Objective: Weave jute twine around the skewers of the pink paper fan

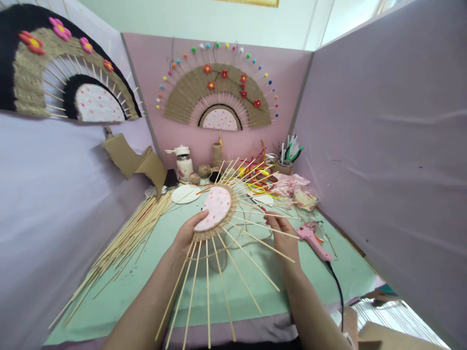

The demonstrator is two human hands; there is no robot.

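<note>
My left hand (189,228) grips the straight edge of a half-round fan piece (218,206), thumb on its pink-dotted white cloth. Woven twine (230,214) borders the curve, and thin wooden sticks (207,291) fan out from it towards me, to the right and to the back. My right hand (282,238) is to the right of the piece, among the stick ends, with its fingers pinched together. A loose loop of jute twine (251,241) hangs beneath the sticks and runs to these fingers; the exact pinch point is partly hidden.
A pink glue gun (315,243) with a black cord lies right of my right hand. Loose sticks (124,238) pile at left. Behind are a white bottle (184,165), twine balls (205,170), coloured wires (255,177) and a tool pot (284,167). Finished fans (182,99) hang on the partitions.
</note>
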